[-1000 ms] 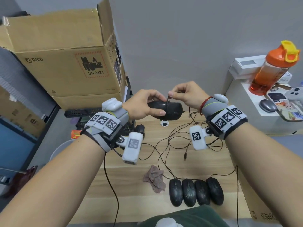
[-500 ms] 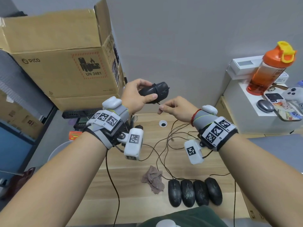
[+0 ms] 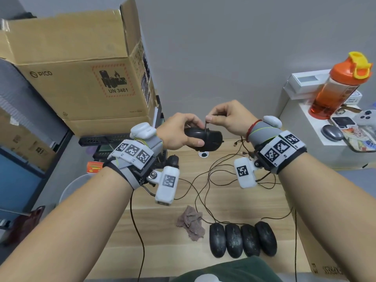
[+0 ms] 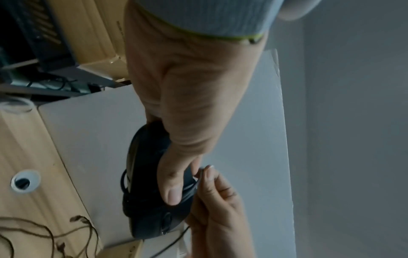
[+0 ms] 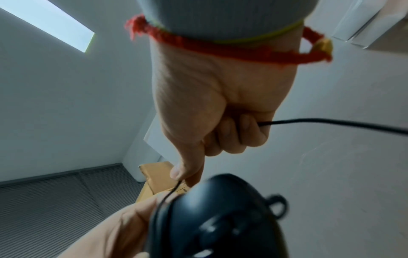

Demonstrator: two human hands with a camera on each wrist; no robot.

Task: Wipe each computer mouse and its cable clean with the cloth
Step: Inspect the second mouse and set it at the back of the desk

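My left hand (image 3: 181, 133) grips a black computer mouse (image 3: 211, 140) in the air above the far part of the wooden desk (image 3: 234, 202). Its thin black cable (image 3: 206, 129) runs in loops round the mouse body. My right hand (image 3: 227, 119) pinches that cable just above the mouse, with the rest of the cable (image 5: 331, 122) trailing out of my fist. In the left wrist view my left thumb (image 4: 174, 188) lies across the mouse (image 4: 145, 209). A crumpled brownish cloth (image 3: 191, 222) lies on the desk, with no hand on it. Several black mice (image 3: 242, 239) lie in a row to its right.
Tangled thin cables (image 3: 219, 180) spread over the desk's middle. A large cardboard box (image 3: 81, 78) stands at the back left. At the right a white shelf (image 3: 305, 123) carries an orange bottle (image 3: 337, 86), a grey mouse (image 3: 331, 133) and a game controller (image 3: 366, 121). A cable hole (image 3: 203, 154) sits near the wall.
Half a second ago the left hand held the mouse higher, with the right hand below it. Now the mouse is lower and the right hand has risen above it, still pinching the cable.
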